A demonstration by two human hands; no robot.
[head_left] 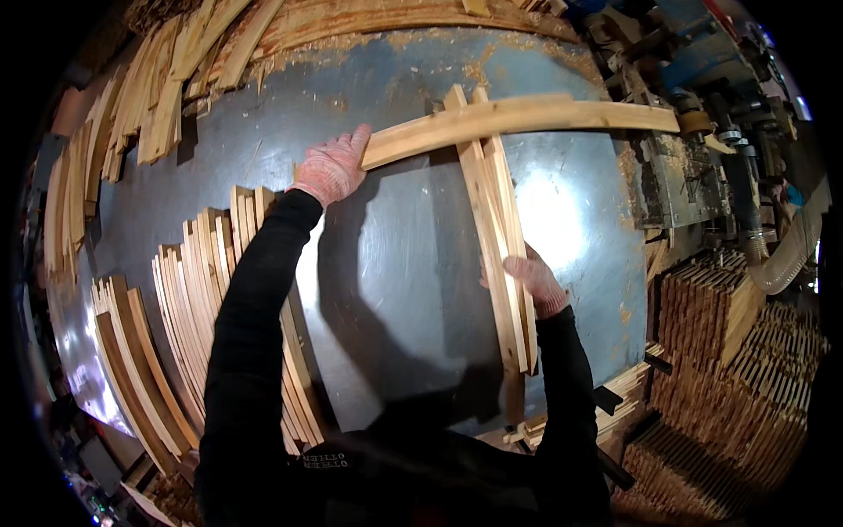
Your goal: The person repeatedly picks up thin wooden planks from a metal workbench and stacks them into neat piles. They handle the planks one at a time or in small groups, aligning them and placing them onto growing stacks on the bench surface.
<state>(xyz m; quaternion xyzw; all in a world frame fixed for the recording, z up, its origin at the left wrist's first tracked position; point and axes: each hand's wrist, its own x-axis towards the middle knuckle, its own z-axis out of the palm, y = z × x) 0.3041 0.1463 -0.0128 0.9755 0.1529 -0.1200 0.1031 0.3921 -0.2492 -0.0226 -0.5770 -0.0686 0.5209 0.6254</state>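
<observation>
My left hand [332, 167], in a knitted work glove, grips the left end of a long pale wooden board [518, 119] that lies crosswise over the grey metal table [404, 255]. My right hand [536, 279], also gloved, rests against a bundle of narrow wooden slats [493, 220] that runs from the far side toward me, under the long board. Both sleeves are black.
Stacks of thin slats [189, 290] lie fanned out on the table's left. More slats [158, 97] pile along the far left edge. A woodworking machine [702, 132] with a hose [790, 255] stands at the right. Stacked cut pieces [729, 351] sit at the lower right. Sawdust lies along the far edge.
</observation>
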